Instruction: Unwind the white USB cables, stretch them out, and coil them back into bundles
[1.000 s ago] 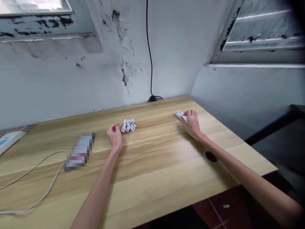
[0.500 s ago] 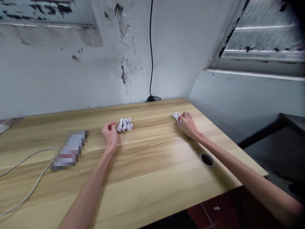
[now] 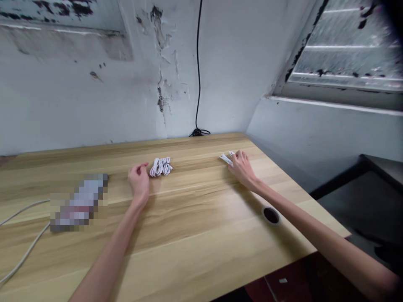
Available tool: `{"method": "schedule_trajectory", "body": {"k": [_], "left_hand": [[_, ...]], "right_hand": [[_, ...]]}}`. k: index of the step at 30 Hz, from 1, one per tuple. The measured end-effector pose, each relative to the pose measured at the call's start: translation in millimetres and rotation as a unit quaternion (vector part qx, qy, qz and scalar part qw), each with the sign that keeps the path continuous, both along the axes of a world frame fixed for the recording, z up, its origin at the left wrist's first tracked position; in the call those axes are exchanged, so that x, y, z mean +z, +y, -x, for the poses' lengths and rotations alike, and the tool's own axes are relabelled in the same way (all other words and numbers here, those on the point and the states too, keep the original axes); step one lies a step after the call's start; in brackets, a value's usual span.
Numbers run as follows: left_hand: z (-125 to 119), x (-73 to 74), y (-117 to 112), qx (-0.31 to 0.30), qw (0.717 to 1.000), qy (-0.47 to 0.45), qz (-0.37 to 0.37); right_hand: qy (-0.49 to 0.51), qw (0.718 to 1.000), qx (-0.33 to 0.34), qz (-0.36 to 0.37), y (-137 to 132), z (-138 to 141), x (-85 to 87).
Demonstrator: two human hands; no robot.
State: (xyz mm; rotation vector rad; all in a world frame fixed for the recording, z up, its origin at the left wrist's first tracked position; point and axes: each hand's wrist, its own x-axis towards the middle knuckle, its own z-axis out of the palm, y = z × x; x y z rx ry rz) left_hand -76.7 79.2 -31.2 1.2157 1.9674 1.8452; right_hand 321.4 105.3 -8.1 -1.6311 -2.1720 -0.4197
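Note:
A coiled white cable bundle [image 3: 161, 166] lies on the wooden table [image 3: 195, 218], just right of my left hand [image 3: 138, 181]. That hand rests on the table with its fingers curled loosely and nothing in them, a short gap from the bundle. My right hand [image 3: 242, 167] lies farther right, near the far right corner, its fingers closed over a second white cable bundle [image 3: 225, 158] that sticks out to the left of the fingertips.
A blurred flat object [image 3: 78, 202] lies left of my left hand, with a white cord [image 3: 22, 235] running off the left edge. A round cable hole [image 3: 270, 215] sits near the right edge. A black cable [image 3: 198, 84] hangs down the peeling wall.
My right hand has drawn its white bundle slightly to the left along the table. My left hand stays beside the coiled bundle. The camera has shifted to the right.

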Motion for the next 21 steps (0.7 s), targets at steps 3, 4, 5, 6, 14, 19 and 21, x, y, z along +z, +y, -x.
{"method": "schedule_trajectory", "body": {"k": [3,4,5,6,14,19,21], "left_hand": [[-1.2,1.1,0.1,-0.001,1.0,-0.024,0.001],[-1.6,1.3,0.2,-0.001,1.0,-0.03,0.001],[-2.1,1.7,0.3,0.0,0.999,-0.034,0.0],[-2.5,2.2,0.2,0.0,0.999,-0.037,-0.001],[-19.0,30.6,-20.8,0.025,0.995,0.068,-0.064],[-53.9,42.4,-44.3,-0.129,0.945,0.26,-0.149],[-71.2,39.3,-50.8,-0.241,0.91,0.306,-0.142]], "right_hand": [[0.014,0.998,0.054,0.038,-2.6,5.3,6.6],[0.023,0.996,0.069,0.055,-2.9,6.3,9.2],[0.036,0.994,0.078,0.072,-3.1,7.3,12.0],[0.06,0.991,0.078,0.087,-3.4,8.5,15.2],[0.579,0.757,0.131,0.272,-32.2,59.7,38.7],[0.783,0.489,0.144,0.356,-61.2,104.3,17.7],[0.805,0.448,0.151,0.359,-67.8,112.9,7.3]]}}
